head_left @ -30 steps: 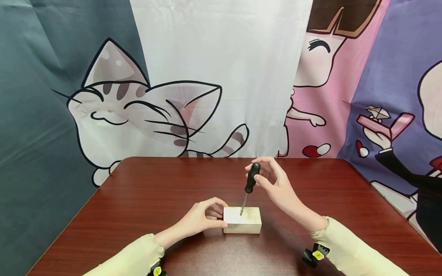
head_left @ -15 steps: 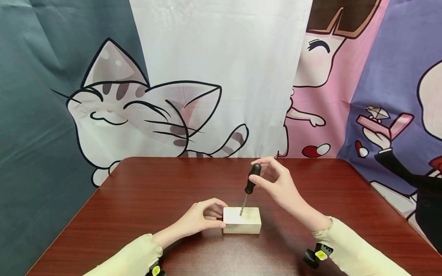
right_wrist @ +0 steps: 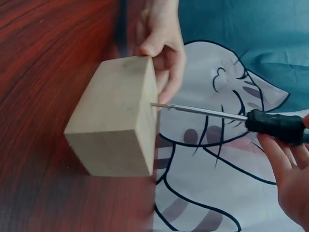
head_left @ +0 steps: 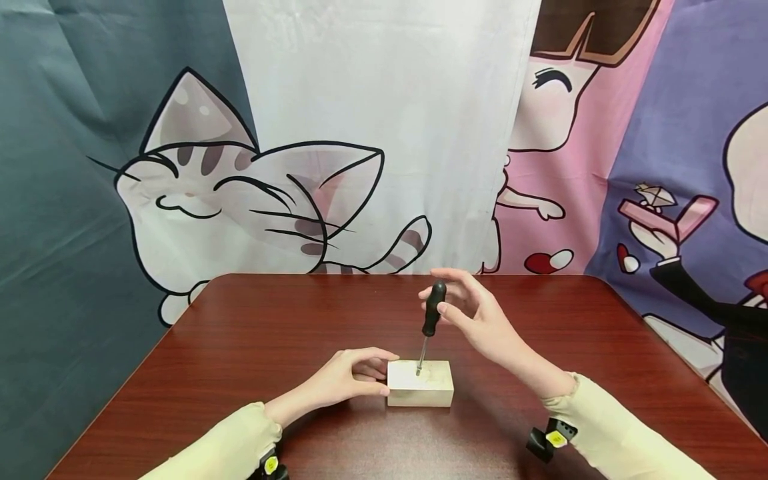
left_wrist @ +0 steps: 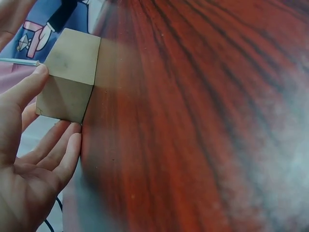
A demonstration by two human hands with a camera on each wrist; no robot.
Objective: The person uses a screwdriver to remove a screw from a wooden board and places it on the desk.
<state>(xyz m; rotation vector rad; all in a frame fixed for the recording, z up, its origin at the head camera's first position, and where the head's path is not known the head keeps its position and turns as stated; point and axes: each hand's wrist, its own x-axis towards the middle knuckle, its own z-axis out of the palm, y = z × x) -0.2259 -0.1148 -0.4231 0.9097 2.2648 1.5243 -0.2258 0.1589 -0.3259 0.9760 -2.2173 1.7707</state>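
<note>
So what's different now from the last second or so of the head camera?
The screwdriver handle has tipped slightly left, so it stands a little more upright. The right hand shifted left with it, and its thumb, across the handle half a second ago, has drawn back toward the right edge. Nothing was let go: the left hand still holds the end of the block, which stayed put.

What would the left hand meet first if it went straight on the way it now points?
The block: the left hand has its grip at the left end, so there seems to be no gap. Past that, the line appears to run over the table, though depth is unclear.
</note>
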